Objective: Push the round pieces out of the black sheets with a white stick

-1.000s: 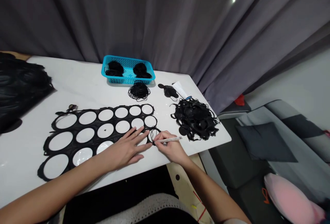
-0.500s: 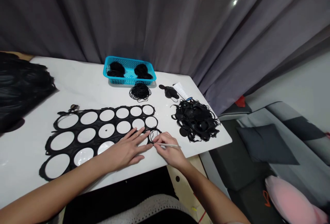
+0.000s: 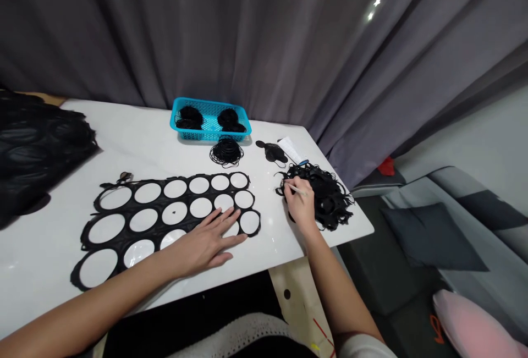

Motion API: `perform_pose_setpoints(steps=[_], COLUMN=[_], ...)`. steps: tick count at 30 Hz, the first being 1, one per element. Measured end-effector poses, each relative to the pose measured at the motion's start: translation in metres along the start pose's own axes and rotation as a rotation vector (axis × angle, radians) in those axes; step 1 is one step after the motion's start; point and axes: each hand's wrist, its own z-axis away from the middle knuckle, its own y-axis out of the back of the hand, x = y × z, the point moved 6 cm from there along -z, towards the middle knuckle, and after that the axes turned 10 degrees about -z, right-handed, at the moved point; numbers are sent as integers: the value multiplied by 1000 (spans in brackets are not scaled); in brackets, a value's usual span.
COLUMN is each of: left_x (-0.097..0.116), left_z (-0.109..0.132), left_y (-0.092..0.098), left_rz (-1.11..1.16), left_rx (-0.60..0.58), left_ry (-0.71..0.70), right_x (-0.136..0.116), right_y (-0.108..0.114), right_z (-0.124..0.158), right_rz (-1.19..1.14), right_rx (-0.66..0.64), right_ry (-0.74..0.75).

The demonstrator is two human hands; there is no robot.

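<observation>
A thin black sheet (image 3: 160, 207) with rows of round holes lies flat on the white table. My left hand (image 3: 208, 240) rests palm down on its near right part, fingers spread. To the right, my right hand (image 3: 300, 204) pinches a slim pale stick-like tool (image 3: 297, 189) at the left edge of a heap of black scraps (image 3: 330, 198). The tool's tip is hard to make out against the black strips.
A blue basket (image 3: 210, 136) with black bundles stands at the back, and a bundle of thin black rings (image 3: 226, 151) lies before it. Black discs (image 3: 274, 152) and a white tube (image 3: 292, 150) lie behind the scraps. Stacked black sheets (image 3: 41, 149) fill the left.
My right hand has moved right with the tool, from the sheet's right end to the scrap heap. The thin black loop at that end hole is gone. My left hand stays put.
</observation>
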Motion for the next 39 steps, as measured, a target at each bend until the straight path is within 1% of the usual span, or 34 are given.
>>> perform_pose_setpoints(steps=[1, 3, 5, 7, 9, 11, 14, 17, 22, 27, 31, 33, 36, 37, 38, 39], left_x=[1, 2, 3, 5, 8, 11, 15, 16, 16, 14, 13, 13, 11, 11, 10, 10], left_z=[2, 9, 20, 34, 47, 56, 61, 62, 61, 59, 60, 61, 63, 63, 63, 63], left_y=[4, 11, 16, 18, 16, 12, 5, 3, 4, 2, 1, 0, -2, -3, -4, -4], left_rz=[-5, -26, -65, -117, -158, -174, -175, -163, -114, -92, -70, -69, -78, -78, -77, -75], left_rx=[-4, -19, -37, -40, -17, 10, 29, 51, 97, 77, 94, 107, 103, 97, 92, 87], left_ry=[2, 14, 36, 63, 87, 97, 113, 145, 185, 202, 200, 197, 198, 200, 203, 206], right_x=[-1, -9, -23, -41, -57, -69, -76, -75, -73, -78, -85, -89, -93, -92, -88, -82], right_y=[-4, -20, -41, -59, -71, -77, -80, -82, -85, -82, -77, -77, -81, -82, -82, -80], right_z=[-4, 0, 17, 40, 63, 80, 93, 99, 103, 101, 106, 114, 122, 120, 112, 99], right_rz=[-61, -206, -334, -418, -460, -468, -470, -474, -460, -449, -410, -352, -238, -203, -169, -134], right_rx=[-49, -193, -339, -474, -583, -644, -656, -641, -617, -597, -596, -619, -659, -659, -636, -582], right_ry=[-34, -101, -158, -175, -156, -114, -82, -89, -53, 16, 146, 259, 468, 516, 534, 514])
